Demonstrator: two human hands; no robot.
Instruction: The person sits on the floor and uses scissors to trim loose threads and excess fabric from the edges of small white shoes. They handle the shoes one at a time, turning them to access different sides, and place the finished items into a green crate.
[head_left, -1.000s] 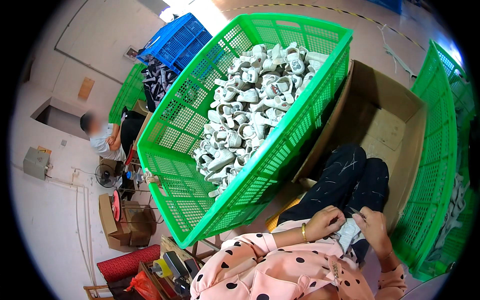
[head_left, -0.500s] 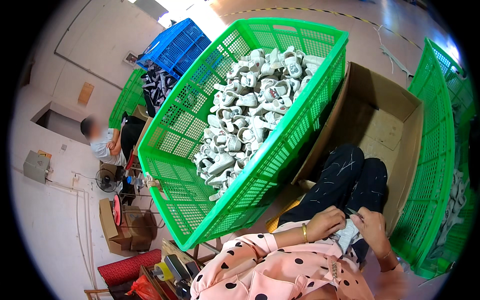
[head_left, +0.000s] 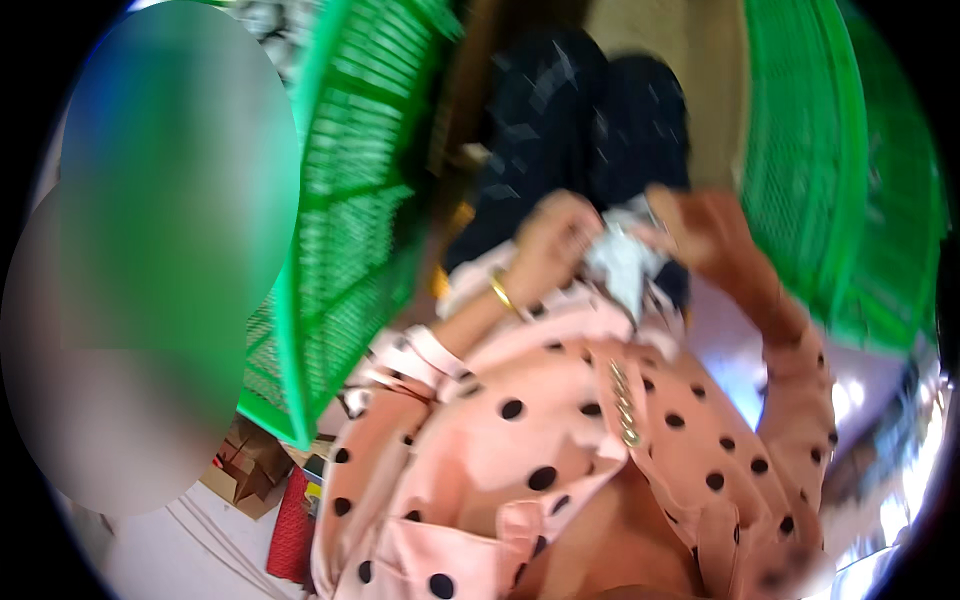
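Observation:
Over my lap, my left hand (head_left: 553,240) is closed, its fingertips pinching the left side of a small white shoe (head_left: 625,268), blurred by motion. My right hand (head_left: 705,232) is closed at the shoe's upper right side. A thin, pointed metal tool (head_left: 654,212), which looks like thread snips, shows at its fingers; the blur hides its exact shape. Beneath the hands are dark trousers (head_left: 545,110) with pale thread bits stuck to them.
To the left stands a green plastic basket (head_left: 360,150) with white shoes (head_left: 283,30) at the top edge. Another green basket (head_left: 800,150) is close on the right. A cardboard box (head_left: 722,95) lies beyond my knees. A red roll (head_left: 290,530) sits at lower left.
The view has swung downward and to the right, so hands and lap appear higher and further left. Much of the left basket has left the view. Both hands stay at the white shoe.

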